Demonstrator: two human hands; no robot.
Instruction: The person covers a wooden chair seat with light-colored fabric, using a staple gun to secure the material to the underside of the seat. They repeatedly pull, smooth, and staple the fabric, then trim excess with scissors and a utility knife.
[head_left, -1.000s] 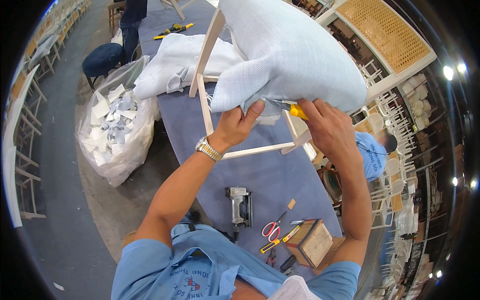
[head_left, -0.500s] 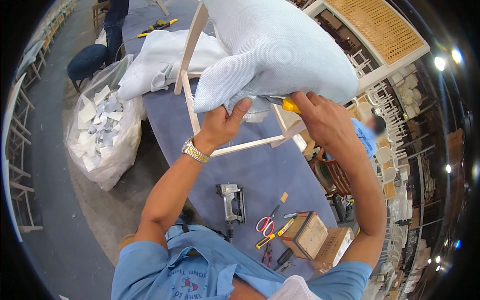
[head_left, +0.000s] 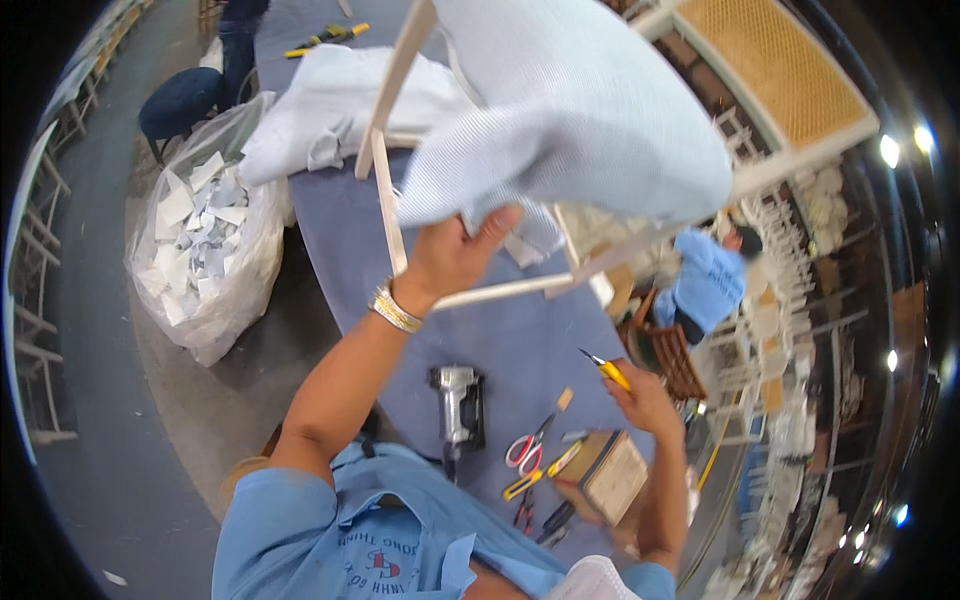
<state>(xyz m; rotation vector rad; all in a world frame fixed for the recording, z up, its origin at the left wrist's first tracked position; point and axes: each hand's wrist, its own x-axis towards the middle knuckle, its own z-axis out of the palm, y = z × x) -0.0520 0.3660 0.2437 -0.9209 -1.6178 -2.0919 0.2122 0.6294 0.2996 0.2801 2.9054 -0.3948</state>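
A pale wooden chair frame (head_left: 387, 215) rests on the table with light grey-blue fabric (head_left: 600, 110) draped over it. My left hand (head_left: 450, 255) is closed on the lower edge of that fabric, the thumb along the fold. A loose flap hangs just right of the thumb. Apart from the chair, low on the right, my right hand (head_left: 648, 400) is closed around a yellow utility knife (head_left: 613, 374). Its dark, pointed blade aims up and to the left, over the table.
On the blue-grey table (head_left: 385, 340) lie a staple gun (head_left: 458, 405), red-handled scissors (head_left: 525, 452), another yellow cutter (head_left: 545, 470), pliers (head_left: 523, 512) and a wooden box (head_left: 610, 475). A bag of scraps (head_left: 205, 250) stands left. A seated person (head_left: 705, 275) is at right. A caned panel (head_left: 770, 65) is beyond.
My right hand has drawn the knife away from the fabric, down and to the right. My left hand keeps its hold on the fabric edge. The flap beside it now hangs lower.
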